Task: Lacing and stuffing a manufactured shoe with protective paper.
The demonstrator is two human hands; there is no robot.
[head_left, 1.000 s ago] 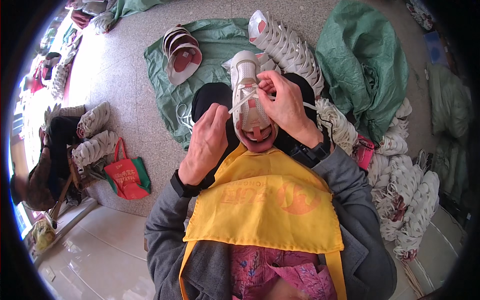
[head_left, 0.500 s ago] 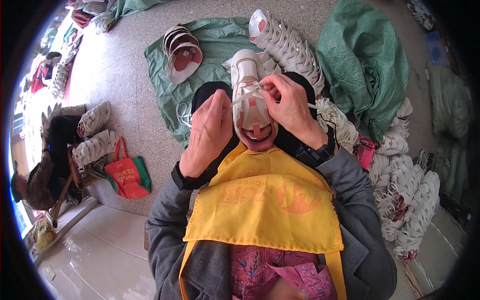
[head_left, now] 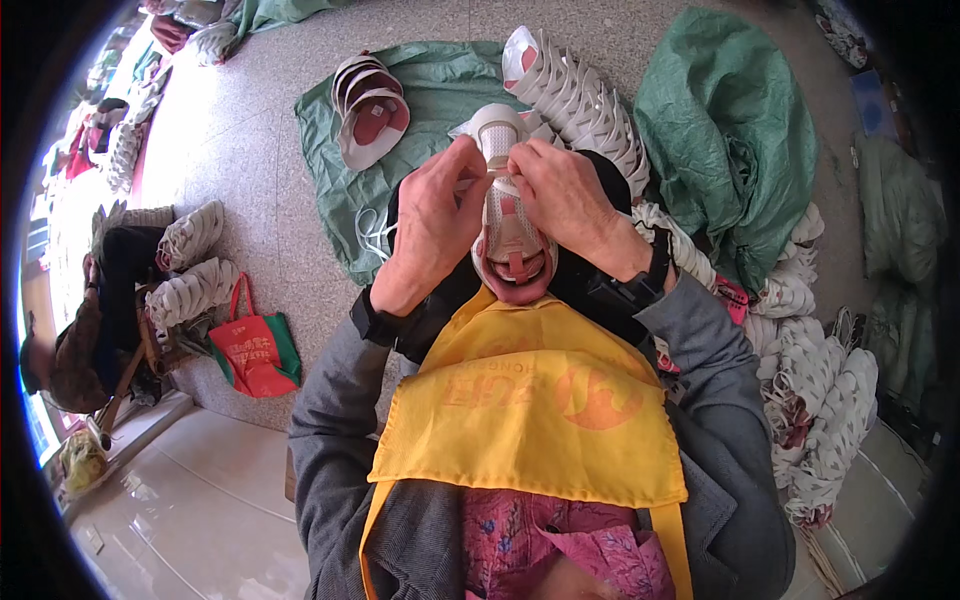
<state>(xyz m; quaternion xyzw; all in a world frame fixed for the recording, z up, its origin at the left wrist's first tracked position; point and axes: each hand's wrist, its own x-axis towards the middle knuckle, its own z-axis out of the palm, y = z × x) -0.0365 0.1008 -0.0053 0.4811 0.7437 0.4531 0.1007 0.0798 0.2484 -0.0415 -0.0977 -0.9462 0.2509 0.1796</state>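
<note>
A white-and-pink sneaker [head_left: 514,235] rests between my knees, its toe pointing away from me and its heel opening toward my yellow apron [head_left: 530,420]. My left hand [head_left: 438,215] is closed at the left of the lacing, its fingertips pinching a white shoelace that mostly hides behind them. From the other side my right hand [head_left: 568,195] also pinches lace, thumb and index finger together over the throat of the shoe. Both sets of fingertips are close together above the upper. Most of the lacing is covered by my fingers.
A green sheet [head_left: 340,215] lies on the floor ahead, bearing nested shoe uppers [head_left: 375,115] and a long row of white uppers [head_left: 585,100]. To the right are a green sack [head_left: 725,140] and piled white shoes [head_left: 825,410]. A red-green bag [head_left: 255,350] and another person [head_left: 75,345] are at left.
Both hands have moved forward toward the toe and closer together. The lace strand that stretched from my left hand across the shoe is now mostly hidden by my fingers.
</note>
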